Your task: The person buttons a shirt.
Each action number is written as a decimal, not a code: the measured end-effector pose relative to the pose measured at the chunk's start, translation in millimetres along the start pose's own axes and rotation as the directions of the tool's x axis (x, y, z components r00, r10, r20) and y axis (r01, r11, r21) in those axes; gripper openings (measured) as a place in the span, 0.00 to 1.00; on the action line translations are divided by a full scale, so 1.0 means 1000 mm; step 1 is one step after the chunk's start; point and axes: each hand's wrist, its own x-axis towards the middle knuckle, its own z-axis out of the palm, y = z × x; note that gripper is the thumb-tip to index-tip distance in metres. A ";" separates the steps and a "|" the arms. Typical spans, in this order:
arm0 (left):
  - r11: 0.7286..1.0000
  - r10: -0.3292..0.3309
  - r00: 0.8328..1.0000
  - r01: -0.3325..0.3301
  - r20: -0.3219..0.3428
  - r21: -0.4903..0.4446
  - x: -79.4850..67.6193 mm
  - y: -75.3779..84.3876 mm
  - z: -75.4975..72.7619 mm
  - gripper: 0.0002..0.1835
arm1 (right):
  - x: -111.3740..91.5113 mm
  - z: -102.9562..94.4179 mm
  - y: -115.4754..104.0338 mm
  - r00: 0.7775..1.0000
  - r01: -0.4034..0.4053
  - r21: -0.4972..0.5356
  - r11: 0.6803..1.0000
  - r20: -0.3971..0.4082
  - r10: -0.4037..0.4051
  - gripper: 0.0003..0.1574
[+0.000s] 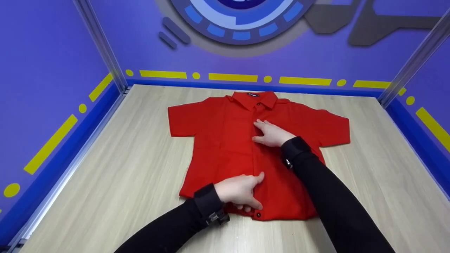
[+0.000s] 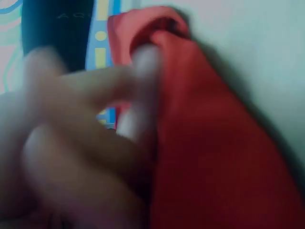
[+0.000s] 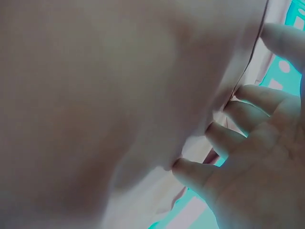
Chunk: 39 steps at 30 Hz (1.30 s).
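A red shirt (image 1: pixel 237 151) lies on the tabletop (image 1: pixel 105 193), collar (image 1: pixel 245 101) towards twelve o'clock; left hand (image 1: pixel 239 190) touches its seven o'clock, thumb and forefinger wide; right hand (image 1: pixel 273 134) its one o'clock, fingers spread

Purple-blue walls (image 1: pixel 42 70) are boxing in a pale wood-grain worktop (image 1: pixel 123 168) on three sides, metal posts (image 1: pixel 100 44) standing at the back corners. Yellow dashes and dots (image 1: pixel 232 77) are running along the bottom, and a big round graphic (image 1: pixel 240 36) is hogging the back wall (image 1: pixel 246 65).

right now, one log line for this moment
red shirt: laid out on table | left hand: at lower front, near hem button | right hand: fingers on upper front
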 end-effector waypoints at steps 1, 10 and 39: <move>0.999 0.002 1.000 -0.001 -0.012 0.040 0.000 0.000 0.000 0.53 | 0.000 0.000 0.000 1.000 0.005 -0.008 1.000 -0.005 -0.006 0.46; 0.908 0.031 0.989 0.031 -0.142 0.418 0.000 0.000 0.000 0.56 | 0.002 -0.005 0.003 1.000 0.004 -0.018 1.000 0.008 -0.004 0.52; 0.921 0.086 0.992 -0.044 -0.092 0.387 -0.001 -0.003 -0.002 0.58 | 0.014 -0.011 -0.007 0.999 -0.035 -0.119 0.992 -0.005 0.035 0.52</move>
